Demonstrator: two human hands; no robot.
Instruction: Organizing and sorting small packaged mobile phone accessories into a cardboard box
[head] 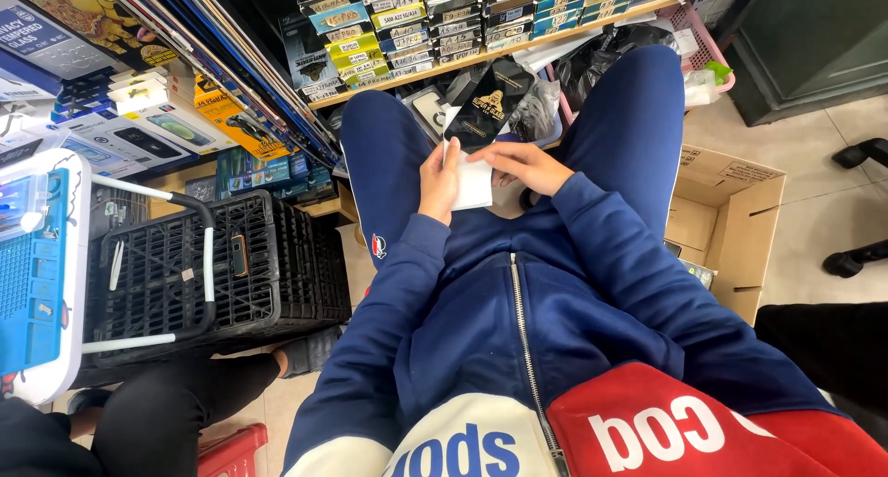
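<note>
Seated posture, viewed from above; both hands raised between the knees of blue trousers.

Left hand (438, 181): closed around the left edge of a flat black package (487, 102), thumb on the front face. Package upright, tilted slightly right, gold emblem on the front.

Right hand (520, 165): fingers curled, pinching a white sheet (475, 188) at its upper edge. Sheet directly below the black package, touching it, partly covered by both hands.

Package and sheet held in the air above the lap, in front of a wooden shelf (481, 59) stacked with small labelled boxes.

Surroundings:
- Black plastic crate (277, 264) on the floor, left of the left leg.
- Blue-and-white device (37, 273) at the far left edge.
- Open cardboard box (731, 218) on the tiled floor, right of the right leg.
- Pink basket (705, 42) above the cardboard box, near the shelf end.
- Red plastic item (231, 451) on the floor at lower left, partly cut off.
</note>
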